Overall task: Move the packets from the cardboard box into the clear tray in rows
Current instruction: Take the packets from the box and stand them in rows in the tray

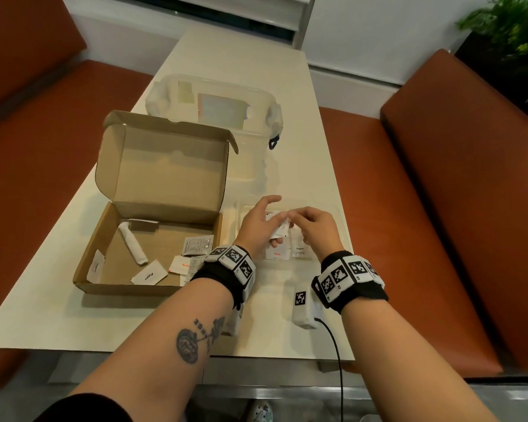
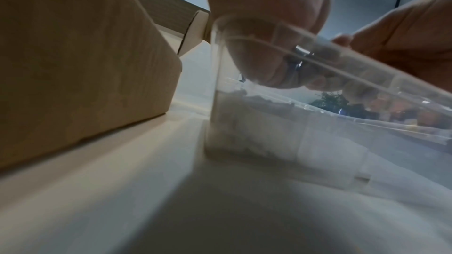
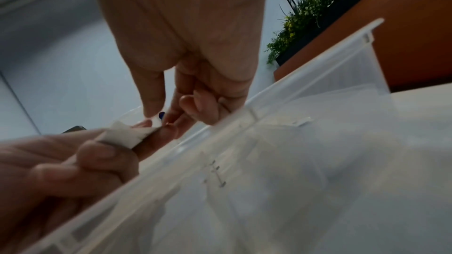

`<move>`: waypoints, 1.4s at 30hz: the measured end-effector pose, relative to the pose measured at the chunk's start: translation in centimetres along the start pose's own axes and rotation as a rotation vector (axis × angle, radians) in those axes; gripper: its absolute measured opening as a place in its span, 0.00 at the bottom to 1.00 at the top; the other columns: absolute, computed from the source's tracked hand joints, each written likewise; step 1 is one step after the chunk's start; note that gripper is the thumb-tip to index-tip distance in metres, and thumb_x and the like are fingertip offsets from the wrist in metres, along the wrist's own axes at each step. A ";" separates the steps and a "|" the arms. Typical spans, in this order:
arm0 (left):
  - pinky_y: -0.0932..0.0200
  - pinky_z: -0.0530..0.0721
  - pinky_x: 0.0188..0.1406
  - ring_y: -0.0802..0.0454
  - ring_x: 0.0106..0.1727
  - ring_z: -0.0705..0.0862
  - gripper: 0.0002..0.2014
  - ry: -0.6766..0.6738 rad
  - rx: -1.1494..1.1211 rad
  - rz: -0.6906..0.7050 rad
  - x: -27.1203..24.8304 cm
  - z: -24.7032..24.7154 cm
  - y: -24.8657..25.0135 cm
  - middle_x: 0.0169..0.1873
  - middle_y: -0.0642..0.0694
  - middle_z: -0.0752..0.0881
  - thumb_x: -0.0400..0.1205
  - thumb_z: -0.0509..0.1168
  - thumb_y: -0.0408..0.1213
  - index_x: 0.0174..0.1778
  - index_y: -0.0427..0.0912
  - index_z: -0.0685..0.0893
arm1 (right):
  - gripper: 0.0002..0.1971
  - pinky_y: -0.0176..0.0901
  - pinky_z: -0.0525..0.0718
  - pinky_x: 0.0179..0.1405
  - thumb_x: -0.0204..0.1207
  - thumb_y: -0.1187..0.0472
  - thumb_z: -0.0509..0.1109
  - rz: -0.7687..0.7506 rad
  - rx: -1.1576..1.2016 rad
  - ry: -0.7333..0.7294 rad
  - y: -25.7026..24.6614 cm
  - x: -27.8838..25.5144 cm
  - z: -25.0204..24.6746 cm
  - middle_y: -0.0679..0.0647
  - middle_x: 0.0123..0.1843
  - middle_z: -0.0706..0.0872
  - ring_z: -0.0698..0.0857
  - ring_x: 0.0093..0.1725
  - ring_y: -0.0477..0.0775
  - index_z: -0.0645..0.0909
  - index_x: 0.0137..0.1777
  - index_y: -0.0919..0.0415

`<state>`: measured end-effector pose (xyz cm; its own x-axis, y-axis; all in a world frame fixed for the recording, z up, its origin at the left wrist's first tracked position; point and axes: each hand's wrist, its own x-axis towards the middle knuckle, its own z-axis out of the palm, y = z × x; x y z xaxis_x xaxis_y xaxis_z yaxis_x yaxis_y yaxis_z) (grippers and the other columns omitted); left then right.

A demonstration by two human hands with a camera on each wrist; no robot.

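Observation:
The open cardboard box sits on the left of the table, with several white packets and a rolled white wrapper on its floor. The clear tray stands just right of it, and a salt packet and a pepper packet lie side by side at its near end. Over the tray, my left hand grips a small bunch of white packets. My right hand pinches the top packet of that bunch between thumb and forefinger. The tray rim runs below both hands.
A clear lidded storage bin stands behind the box and the tray. A white tagged block with a black cable lies near the table's front edge. Orange bench seats flank the table, and a plant is at the far right.

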<state>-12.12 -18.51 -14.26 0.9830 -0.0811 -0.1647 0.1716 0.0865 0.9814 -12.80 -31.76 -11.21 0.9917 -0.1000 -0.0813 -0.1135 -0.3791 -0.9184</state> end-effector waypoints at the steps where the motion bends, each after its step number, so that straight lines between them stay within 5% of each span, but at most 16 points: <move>1: 0.61 0.81 0.24 0.52 0.34 0.81 0.16 0.002 -0.005 0.002 0.0 0.0 0.0 0.52 0.40 0.79 0.84 0.65 0.39 0.67 0.50 0.77 | 0.07 0.23 0.71 0.25 0.77 0.61 0.70 -0.007 0.002 -0.006 -0.1 -0.1 0.0 0.47 0.30 0.84 0.76 0.21 0.33 0.86 0.43 0.64; 5: 0.59 0.82 0.25 0.53 0.23 0.82 0.13 -0.007 -0.059 -0.026 -0.1 -0.1 0.2 0.43 0.45 0.82 0.83 0.66 0.43 0.63 0.47 0.79 | 0.05 0.25 0.74 0.28 0.77 0.62 0.70 -0.012 -0.054 0.024 0.0 0.2 -0.2 0.45 0.31 0.83 0.78 0.26 0.35 0.85 0.42 0.61; 10: 0.60 0.84 0.27 0.48 0.28 0.85 0.13 -0.025 -0.003 0.001 -0.1 -0.1 0.0 0.42 0.43 0.85 0.81 0.68 0.31 0.60 0.44 0.81 | 0.05 0.33 0.75 0.35 0.77 0.63 0.69 -0.010 -0.121 0.089 0.3 0.2 -0.6 0.51 0.36 0.85 0.79 0.35 0.46 0.84 0.41 0.60; 15: 0.61 0.79 0.23 0.52 0.26 0.85 0.11 -0.025 0.039 0.009 -0.1 -0.2 -0.1 0.45 0.44 0.85 0.79 0.70 0.32 0.57 0.45 0.82 | 0.02 0.32 0.73 0.32 0.74 0.62 0.73 0.030 -0.114 0.016 0.2 -0.1 -1.1 0.53 0.37 0.87 0.79 0.31 0.43 0.83 0.43 0.58; 18: 0.62 0.78 0.22 0.52 0.25 0.84 0.08 -0.021 0.001 0.011 -0.1 -0.1 0.0 0.49 0.43 0.84 0.81 0.68 0.32 0.56 0.43 0.83 | 0.09 0.34 0.77 0.32 0.72 0.65 0.75 0.039 -0.145 -0.043 -0.2 0.1 -1.3 0.51 0.31 0.83 0.79 0.29 0.45 0.83 0.51 0.60; 21: 0.63 0.81 0.22 0.51 0.25 0.84 0.08 0.020 -0.063 -0.003 0.0 -0.1 0.1 0.51 0.40 0.82 0.84 0.63 0.32 0.58 0.42 0.82 | 0.02 0.36 0.86 0.35 0.74 0.68 0.72 0.046 -0.013 0.057 -0.7 0.2 -1.4 0.56 0.31 0.84 0.82 0.29 0.49 0.83 0.42 0.67; 26: 0.62 0.84 0.26 0.51 0.25 0.84 0.12 0.013 -0.050 0.003 -0.1 -0.1 0.2 0.54 0.38 0.82 0.82 0.67 0.32 0.62 0.43 0.81 | 0.09 0.38 0.89 0.35 0.73 0.73 0.72 0.131 0.203 0.088 -0.8 -0.2 -1.1 0.60 0.32 0.85 0.86 0.28 0.51 0.75 0.36 0.64; 29: 0.62 0.81 0.24 0.54 0.23 0.82 0.13 0.017 -0.013 0.008 -0.1 -0.2 0.1 0.48 0.37 0.83 0.80 0.69 0.29 0.60 0.42 0.81 | 0.08 0.46 0.88 0.42 0.72 0.72 0.73 0.109 0.096 0.017 -0.6 -0.5 -0.8 0.62 0.39 0.85 0.86 0.34 0.56 0.77 0.43 0.63; 32: 0.61 0.81 0.25 0.54 0.24 0.83 0.13 -0.002 -0.001 0.010 -0.2 -0.2 0.2 0.50 0.38 0.82 0.80 0.69 0.30 0.60 0.43 0.82 | 0.15 0.44 0.86 0.41 0.72 0.67 0.74 0.029 -0.122 -0.068 -0.8 -0.1 -1.2 0.52 0.35 0.79 0.85 0.39 0.54 0.81 0.59 0.59; 36: 0.63 0.82 0.24 0.53 0.24 0.83 0.12 0.026 -0.035 0.010 -0.2 0.0 0.3 0.54 0.45 0.80 0.79 0.70 0.32 0.58 0.45 0.83 | 0.03 0.30 0.76 0.31 0.71 0.64 0.75 -0.004 -0.326 -0.025 -0.6 0.2 -2.2 0.47 0.27 0.76 0.77 0.29 0.46 0.85 0.43 0.59; 40: 0.66 0.82 0.24 0.49 0.26 0.84 0.11 0.095 -0.058 0.005 0.0 -0.1 0.4 0.57 0.50 0.76 0.78 0.72 0.33 0.54 0.46 0.84 | 0.03 0.40 0.80 0.36 0.69 0.62 0.76 0.088 -0.463 0.011 0.7 -0.3 -3.2 0.50 0.34 0.85 0.80 0.34 0.48 0.85 0.38 0.59; 42: 0.66 0.82 0.25 0.48 0.27 0.84 0.11 0.104 -0.062 0.005 0.0 0.0 0.4 0.58 0.50 0.75 0.78 0.72 0.33 0.55 0.46 0.84 | 0.03 0.37 0.79 0.35 0.68 0.60 0.77 0.132 -0.483 -0.051 1.5 -1.0 -3.2 0.50 0.37 0.87 0.81 0.37 0.48 0.86 0.38 0.58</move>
<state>-12.05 -18.44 -13.90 0.9847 0.0228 -0.1726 0.1675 0.1481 0.9747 -14.12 -35.16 -11.22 0.9674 -0.1353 -0.2143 -0.2413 -0.7501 -0.6157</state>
